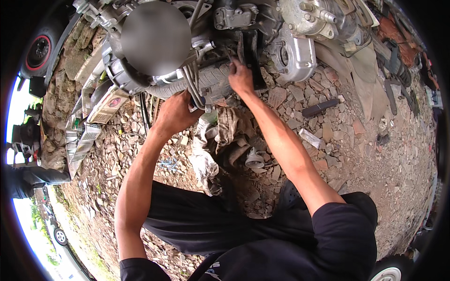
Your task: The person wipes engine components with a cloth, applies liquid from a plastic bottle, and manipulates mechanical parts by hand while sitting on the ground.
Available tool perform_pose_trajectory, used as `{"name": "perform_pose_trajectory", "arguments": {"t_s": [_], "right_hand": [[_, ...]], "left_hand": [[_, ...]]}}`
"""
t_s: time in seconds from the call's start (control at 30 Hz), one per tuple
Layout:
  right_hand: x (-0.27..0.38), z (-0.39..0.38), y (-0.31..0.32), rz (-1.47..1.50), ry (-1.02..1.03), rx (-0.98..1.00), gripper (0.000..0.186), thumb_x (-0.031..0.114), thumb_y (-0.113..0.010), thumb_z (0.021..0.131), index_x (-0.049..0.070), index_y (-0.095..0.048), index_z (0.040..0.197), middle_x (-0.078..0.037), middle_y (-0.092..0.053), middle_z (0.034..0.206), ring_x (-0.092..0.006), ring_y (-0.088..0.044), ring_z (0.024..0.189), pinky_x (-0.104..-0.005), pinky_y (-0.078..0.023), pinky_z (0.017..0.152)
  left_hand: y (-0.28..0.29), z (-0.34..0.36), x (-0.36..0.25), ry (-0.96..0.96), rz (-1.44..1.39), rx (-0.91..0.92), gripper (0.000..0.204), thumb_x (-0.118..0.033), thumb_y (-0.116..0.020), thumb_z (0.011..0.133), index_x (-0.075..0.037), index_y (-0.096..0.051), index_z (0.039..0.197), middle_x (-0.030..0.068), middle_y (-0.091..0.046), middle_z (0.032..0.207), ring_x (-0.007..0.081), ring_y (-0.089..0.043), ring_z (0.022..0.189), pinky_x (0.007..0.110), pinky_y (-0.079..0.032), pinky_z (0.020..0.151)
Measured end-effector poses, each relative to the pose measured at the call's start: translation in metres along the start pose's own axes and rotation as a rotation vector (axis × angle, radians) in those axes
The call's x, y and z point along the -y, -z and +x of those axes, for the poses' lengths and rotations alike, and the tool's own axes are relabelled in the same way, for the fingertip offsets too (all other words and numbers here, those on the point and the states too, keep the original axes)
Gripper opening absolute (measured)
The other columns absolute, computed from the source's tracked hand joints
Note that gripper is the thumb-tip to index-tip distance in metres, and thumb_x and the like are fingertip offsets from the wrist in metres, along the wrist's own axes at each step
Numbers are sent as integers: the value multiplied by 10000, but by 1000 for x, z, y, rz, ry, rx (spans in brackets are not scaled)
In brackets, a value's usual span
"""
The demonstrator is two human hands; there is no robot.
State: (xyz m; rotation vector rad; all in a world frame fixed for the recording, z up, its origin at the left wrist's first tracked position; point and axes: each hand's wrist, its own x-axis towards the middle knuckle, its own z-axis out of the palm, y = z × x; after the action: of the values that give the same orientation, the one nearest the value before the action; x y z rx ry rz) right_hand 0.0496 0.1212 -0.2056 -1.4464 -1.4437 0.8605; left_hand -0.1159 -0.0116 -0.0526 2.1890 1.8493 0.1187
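My left hand (177,112) is closed beside the lower end of several bent metal pipes (191,79). Something dark shows at its fingertips, but I cannot make out what it grips. Further right and a little farther off, my right hand (240,77) has its fingers drawn together, reaching in beside an upright black bracket (252,51). Whatever is between those fingers is too small to name. Both hands are at the near side of a greasy engine assembly (236,16). A worn tire (215,82) lies beneath it, between my hands.
Crumpled dirty rags (220,131) and a round pale part (254,159) lie before my knees. To the right are a silver housing (300,58), a dark flat bar (320,107) and a small white tube (310,138) on broken stone. Slotted crates (84,136) stand left. A blurred disc covers part of the engine.
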Motion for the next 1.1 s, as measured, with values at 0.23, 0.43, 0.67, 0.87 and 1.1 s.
{"name": "perform_pose_trajectory", "arguments": {"t_s": [0.23, 0.43, 0.67, 0.87, 1.1], "right_hand": [[-8, -15, -23, -7, 179, -119, 232, 183, -536, 890, 23, -657, 1007, -250, -670, 850, -405, -651, 867, -481, -516, 766], [-12, -3, -21, -113, 89, -11, 253, 177, -524, 881, 8, -646, 1025, -262, -668, 861, -424, -651, 857, -493, -518, 775], [-17, -7, -11, -243, 70, -42, 243, 172, -522, 851, 34, -646, 1008, -270, -664, 881, -433, -644, 876, -513, -512, 799], [-15, 14, -12, -452, 125, 18, 255, 183, -553, 816, -16, -636, 951, -240, -667, 881, -434, -636, 871, -497, -515, 809], [-27, 47, 28, -349, 135, 130, 281, 200, -526, 834, 59, -672, 1029, -201, -688, 979, -382, -660, 910, -440, -533, 824]], "left_hand": [[-2, 8, -2, 29, 28, 38, 346, -283, -715, 758, 11, -594, 895, 190, -653, 779, 323, -664, 753, 427, -538, 724], [-6, 6, 3, -44, 38, -5, 375, -308, -726, 755, 13, -597, 897, 192, -658, 793, 336, -659, 770, 432, -527, 728], [-6, 1, 0, -18, 53, 15, 411, -359, -731, 772, 12, -594, 883, 183, -656, 759, 346, -655, 753, 448, -513, 714], [-3, -2, -4, -61, 60, -5, 474, -396, -716, 791, 24, -571, 954, 176, -648, 709, 356, -649, 687, 455, -517, 662], [1, -3, -5, -61, 57, 7, 492, -396, -704, 799, 26, -573, 1013, 175, -664, 733, 354, -660, 701, 447, -530, 681]]}}
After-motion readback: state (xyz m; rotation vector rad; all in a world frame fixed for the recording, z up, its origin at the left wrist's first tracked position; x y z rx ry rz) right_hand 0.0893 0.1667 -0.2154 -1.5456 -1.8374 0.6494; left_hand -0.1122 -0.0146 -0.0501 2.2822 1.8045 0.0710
